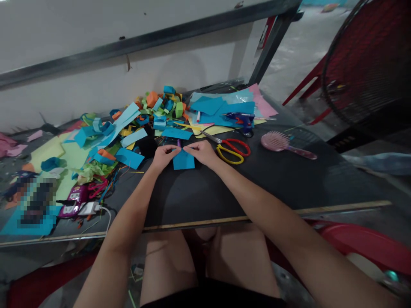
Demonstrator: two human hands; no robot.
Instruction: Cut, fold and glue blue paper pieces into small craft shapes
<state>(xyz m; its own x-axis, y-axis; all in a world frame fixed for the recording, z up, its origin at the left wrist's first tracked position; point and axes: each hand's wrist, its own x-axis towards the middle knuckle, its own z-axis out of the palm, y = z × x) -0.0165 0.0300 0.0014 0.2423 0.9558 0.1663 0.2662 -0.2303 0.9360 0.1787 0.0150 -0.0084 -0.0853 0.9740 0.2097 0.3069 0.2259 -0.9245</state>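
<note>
A small blue paper piece (184, 161) is held at its top edge by both hands over the dark table. My left hand (166, 156) pinches the upper left part, thumb and fingers pressed together. On the upper right part my right hand (201, 152) has its fingers closed in the same way, the two hands nearly touching. Behind the fingertips a bit of a purple object (179, 143) shows. Scissors with red and yellow handles (229, 150) lie just right of my right hand. Another blue strip (177, 133) lies behind the hands.
Folded colored paper pieces (160, 107) are heaped at the back. A blue glue gun (242, 121) rests on paper sheets. A pink hairbrush (279, 142) lies right; a purple case (74, 202) and white plug (90, 208) sit left. A large fan (369, 64) stands beyond the table.
</note>
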